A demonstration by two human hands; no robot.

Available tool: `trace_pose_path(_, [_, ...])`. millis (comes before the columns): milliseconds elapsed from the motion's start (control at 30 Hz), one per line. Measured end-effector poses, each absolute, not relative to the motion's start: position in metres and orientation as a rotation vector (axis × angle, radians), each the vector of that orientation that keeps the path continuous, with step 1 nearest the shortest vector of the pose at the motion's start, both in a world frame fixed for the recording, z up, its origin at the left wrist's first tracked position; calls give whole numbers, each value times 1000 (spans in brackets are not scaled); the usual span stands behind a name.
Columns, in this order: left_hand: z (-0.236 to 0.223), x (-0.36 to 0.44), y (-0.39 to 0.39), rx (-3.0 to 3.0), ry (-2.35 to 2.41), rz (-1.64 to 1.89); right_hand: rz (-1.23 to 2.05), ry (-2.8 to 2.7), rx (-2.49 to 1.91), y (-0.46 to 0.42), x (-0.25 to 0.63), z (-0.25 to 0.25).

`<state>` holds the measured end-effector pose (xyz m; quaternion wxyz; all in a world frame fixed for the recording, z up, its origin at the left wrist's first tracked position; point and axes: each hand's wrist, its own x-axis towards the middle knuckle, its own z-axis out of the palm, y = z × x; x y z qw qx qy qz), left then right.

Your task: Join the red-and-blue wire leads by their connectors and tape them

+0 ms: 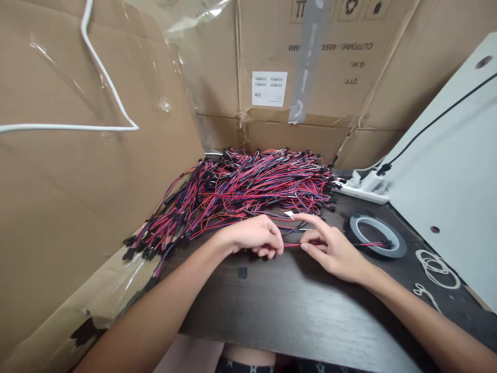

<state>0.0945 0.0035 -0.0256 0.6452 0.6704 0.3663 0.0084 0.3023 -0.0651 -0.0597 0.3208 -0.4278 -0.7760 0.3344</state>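
Observation:
A thin red and dark wire harness (292, 244) runs between my two hands, low over the dark table. My left hand (260, 237) has its fingers curled round it. My right hand (330, 246) pinches it between thumb and fingers, with the index finger stretched out. A small white label (289, 214) shows at that fingertip; whether it sticks to the finger I cannot tell. The harness's right end, with dark connectors (386, 244), lies over a roll of tape (377, 235). Just behind my hands is a large pile of similar red and dark wires (267, 181).
Cardboard boxes (217, 88) stand at the back and left. On the right are a white panel (450, 171) and a power strip (363, 192) with a plug and black cable. Pale rubber bands (438, 269) lie near the right edge. A small black square (243, 272) lies in front.

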Motion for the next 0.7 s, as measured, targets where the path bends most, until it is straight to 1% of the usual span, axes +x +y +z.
trace_pose_path(233, [-29, 96, 2, 1465, 814, 42, 878, -2035, -1129, -65, 306, -57])
trace_pose_path(433, [-27, 96, -1, 1560, 822, 100, 865, -2058, -1129, -66, 306, -55])
trace_pose_path(700, [-30, 96, -1, 1534, 817, 87, 874, -2099, -1141, -66, 305, -56])
